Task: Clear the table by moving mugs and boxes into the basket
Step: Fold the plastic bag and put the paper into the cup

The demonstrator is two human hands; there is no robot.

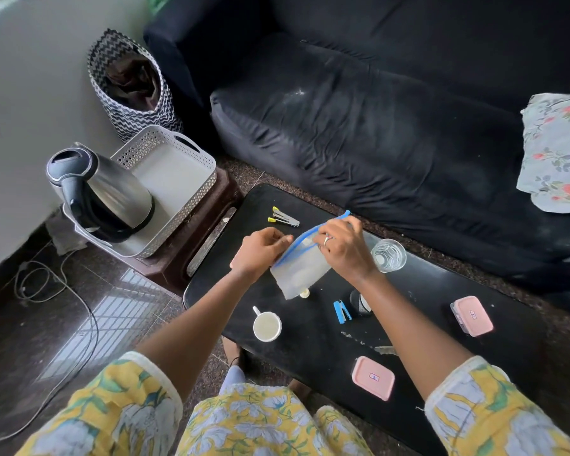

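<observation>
Over the black table (310, 350), both hands hold a clear zip bag (301, 269) with a blue seal. My left hand (260, 250) pinches the seal's left end; my right hand (341, 245) grips its top edge. A white mug (266, 325) stands near the table's front left. Two pink-lidded boxes lie on the table, one at the front (373, 377) and one at the right (472, 314). The white perforated basket (178, 143) rests on a brown stool to the left, with a steel kettle (102, 192) inside it.
On the table are a clear glass (388, 255), a blue stapler (342, 311), a dark tape roll (360, 302) and yellow-tipped clips (283, 217). A black sofa (392, 120) lies beyond. A zigzag-patterned bag (132, 83) stands behind the basket. A cable (79, 307) trails across the floor.
</observation>
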